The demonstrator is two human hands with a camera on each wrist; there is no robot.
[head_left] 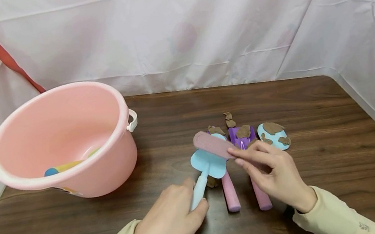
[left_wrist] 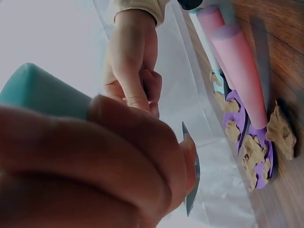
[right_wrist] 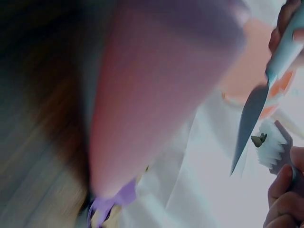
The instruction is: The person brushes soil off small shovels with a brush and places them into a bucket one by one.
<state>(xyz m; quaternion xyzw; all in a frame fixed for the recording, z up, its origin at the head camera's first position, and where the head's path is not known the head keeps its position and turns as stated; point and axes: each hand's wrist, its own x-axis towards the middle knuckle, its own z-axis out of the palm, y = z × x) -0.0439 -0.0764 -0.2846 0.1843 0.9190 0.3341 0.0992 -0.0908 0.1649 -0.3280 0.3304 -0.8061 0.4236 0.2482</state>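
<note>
My left hand (head_left: 171, 219) grips the pale blue handle of a toy trowel (head_left: 208, 167) with a lobed blade. In my right hand (head_left: 274, 168) is a pink-backed brush (head_left: 212, 144), pinched near its handle end. The brush overlaps the trowel's blade in the head view. Seen from the right wrist, its white bristles (right_wrist: 271, 142) face the trowel blade (right_wrist: 250, 121), and a small brown lump (right_wrist: 259, 139) clings to them. Beneath and beside the hands lie two purple toy tools with pink handles (head_left: 231, 194) and a light blue toy piece (head_left: 262, 131), all bearing flat brown clay-like bits.
A large pink tub (head_left: 117, 166) with a white handle stands at the left; a yellow toy with a blue end (head_left: 51, 171) lies inside. More brown bits (head_left: 230, 121) lie on the dark wooden table (head_left: 344, 140). A pale curtain (head_left: 173, 32) hangs behind.
</note>
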